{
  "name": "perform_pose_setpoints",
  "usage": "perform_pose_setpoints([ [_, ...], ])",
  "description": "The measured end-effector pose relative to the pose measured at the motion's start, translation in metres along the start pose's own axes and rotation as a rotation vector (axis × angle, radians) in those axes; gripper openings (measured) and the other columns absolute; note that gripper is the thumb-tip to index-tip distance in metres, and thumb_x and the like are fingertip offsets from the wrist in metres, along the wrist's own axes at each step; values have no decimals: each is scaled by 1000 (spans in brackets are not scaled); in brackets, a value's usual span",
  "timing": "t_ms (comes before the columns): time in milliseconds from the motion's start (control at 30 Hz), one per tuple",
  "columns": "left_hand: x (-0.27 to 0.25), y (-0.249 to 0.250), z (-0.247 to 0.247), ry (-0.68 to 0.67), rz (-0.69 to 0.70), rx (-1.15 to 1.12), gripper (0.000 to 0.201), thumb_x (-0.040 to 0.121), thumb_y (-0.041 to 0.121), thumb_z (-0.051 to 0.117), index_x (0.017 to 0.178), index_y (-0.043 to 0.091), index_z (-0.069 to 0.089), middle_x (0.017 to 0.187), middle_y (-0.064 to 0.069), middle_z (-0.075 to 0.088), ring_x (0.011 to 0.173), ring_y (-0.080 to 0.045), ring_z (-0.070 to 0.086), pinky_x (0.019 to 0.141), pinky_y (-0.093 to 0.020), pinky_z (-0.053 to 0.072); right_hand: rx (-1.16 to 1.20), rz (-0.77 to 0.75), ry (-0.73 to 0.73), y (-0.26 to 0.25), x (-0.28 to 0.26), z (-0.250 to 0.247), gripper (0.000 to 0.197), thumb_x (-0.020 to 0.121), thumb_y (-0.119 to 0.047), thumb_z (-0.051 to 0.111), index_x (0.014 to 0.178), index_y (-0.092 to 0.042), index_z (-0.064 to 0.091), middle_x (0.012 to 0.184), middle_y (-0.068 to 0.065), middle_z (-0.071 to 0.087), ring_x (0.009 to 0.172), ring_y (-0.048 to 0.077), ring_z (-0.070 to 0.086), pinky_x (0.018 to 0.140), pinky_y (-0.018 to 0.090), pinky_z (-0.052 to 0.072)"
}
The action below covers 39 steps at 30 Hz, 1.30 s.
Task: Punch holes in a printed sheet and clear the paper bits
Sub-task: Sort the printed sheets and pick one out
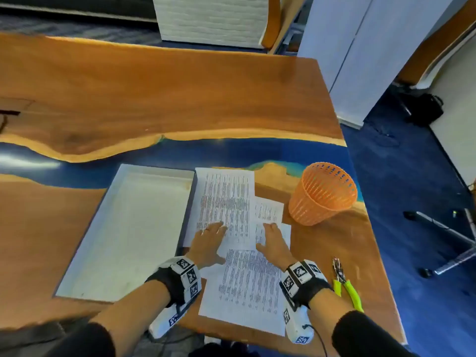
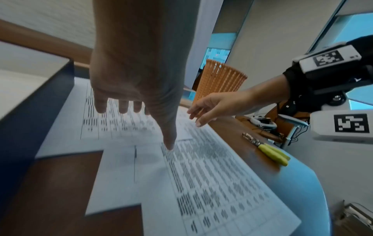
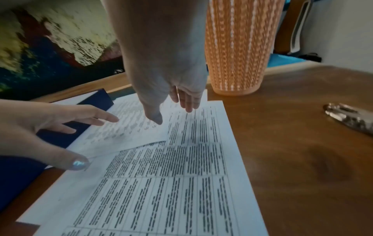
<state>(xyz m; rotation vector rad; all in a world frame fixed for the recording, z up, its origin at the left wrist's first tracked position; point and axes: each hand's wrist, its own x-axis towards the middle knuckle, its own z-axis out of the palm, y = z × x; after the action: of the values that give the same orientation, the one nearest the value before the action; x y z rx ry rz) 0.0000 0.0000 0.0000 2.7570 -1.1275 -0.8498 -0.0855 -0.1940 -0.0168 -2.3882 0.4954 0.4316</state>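
Observation:
Three printed sheets overlap on the table: a near sheet (image 1: pixel 247 287), a far sheet (image 1: pixel 224 202) and a smaller one (image 1: pixel 268 211) tucked at the right. My left hand (image 1: pixel 216 240) lies flat with straight fingers on the far sheet, and its thumb tip touches the near sheet (image 2: pixel 201 175). My right hand (image 1: pixel 268 235) is spread with straight fingers over the spot where the sheets overlap; I cannot tell whether it touches them. Neither hand holds anything. A hole-punch plier (image 1: pixel 345 284) with yellow-green handles lies untouched on the wood to the right of my right wrist.
An orange mesh basket (image 1: pixel 323 193) stands upright beyond the sheets at the right, near the table's right edge. A shallow white tray (image 1: pixel 123 228) with dark outer walls lies left of the sheets. Blue floor and a chair base are off the right edge.

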Motion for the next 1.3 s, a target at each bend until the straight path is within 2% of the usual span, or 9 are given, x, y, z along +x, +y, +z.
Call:
perform_pose_setpoints([
  [367, 6, 5, 27, 53, -87, 57, 108, 64, 51, 79, 147, 16, 19, 158, -3, 12, 145, -23, 18, 110, -37, 36, 194, 212, 306, -32, 11, 35, 55, 83, -11, 64, 129, 2, 37, 134, 16, 32, 122, 32, 34, 101, 37, 35],
  [567, 10, -4, 37, 77, -98, 35, 130, 1, 71, 79, 115, 16, 46, 118, -5, 66, 98, -25, 69, 63, -33, 59, 227, 252, 347, -47, 17, 41, 55, 81, -8, 66, 126, 3, 37, 130, 17, 32, 114, 30, 42, 99, 37, 42],
  [733, 6, -1, 34, 112, -92, 66, 132, 2, 71, 78, 117, 16, 44, 119, -5, 66, 100, -24, 69, 66, -34, 59, 226, 308, 362, -55, 23, 44, 55, 81, -8, 67, 126, 3, 36, 131, 19, 33, 115, 32, 44, 98, 37, 42],
  [833, 4, 2, 27, 75, -59, 84, 124, 36, 64, 84, 136, 16, 30, 146, -6, 42, 129, -29, 48, 94, -40, 50, 221, 362, 365, -60, 27, 43, 54, 82, -10, 68, 124, 3, 37, 130, 20, 37, 113, 32, 49, 97, 38, 44],
  [933, -3, 5, 24, 96, -71, 87, 119, 47, 62, 82, 136, 19, 14, 153, -7, 32, 136, -30, 39, 101, -42, 45, 182, 402, 344, -64, 30, 44, 55, 82, -17, 68, 124, -1, 37, 129, 16, 41, 119, 30, 46, 100, 40, 41],
  [1033, -1, 2, 28, 19, -105, 148, 110, 70, 59, 69, 149, 20, 4, 160, -4, 1, 147, -28, 7, 113, -53, 21, 119, 455, 375, -69, 31, 45, 67, 77, -22, 74, 128, -2, 34, 134, 16, 35, 125, 31, 38, 103, 41, 39],
  [1100, 3, -2, 28, 65, -143, 165, 117, 63, 67, 69, 151, 22, 5, 160, -5, 3, 147, -32, 7, 109, -65, 17, 125, 463, 386, -72, 30, 45, 71, 76, -22, 75, 129, -1, 33, 135, 17, 33, 125, 31, 36, 103, 40, 39],
  [1233, 9, -17, 35, 35, -221, 46, 149, 8, 89, 62, 136, 17, 33, 134, -15, 56, 117, -43, 56, 77, -66, 47, 157, 506, 359, -72, 35, 38, 75, 70, -21, 80, 125, 0, 34, 133, 18, 35, 122, 32, 38, 99, 38, 41],
  [1300, 10, -18, 29, 18, -192, 29, 153, 15, 88, 65, 142, 18, 15, 145, -21, 41, 128, -50, 41, 90, -68, 39, 186, 511, 341, -71, 37, 36, 77, 67, -18, 82, 124, 0, 34, 133, 20, 34, 119, 33, 42, 98, 37, 42],
])
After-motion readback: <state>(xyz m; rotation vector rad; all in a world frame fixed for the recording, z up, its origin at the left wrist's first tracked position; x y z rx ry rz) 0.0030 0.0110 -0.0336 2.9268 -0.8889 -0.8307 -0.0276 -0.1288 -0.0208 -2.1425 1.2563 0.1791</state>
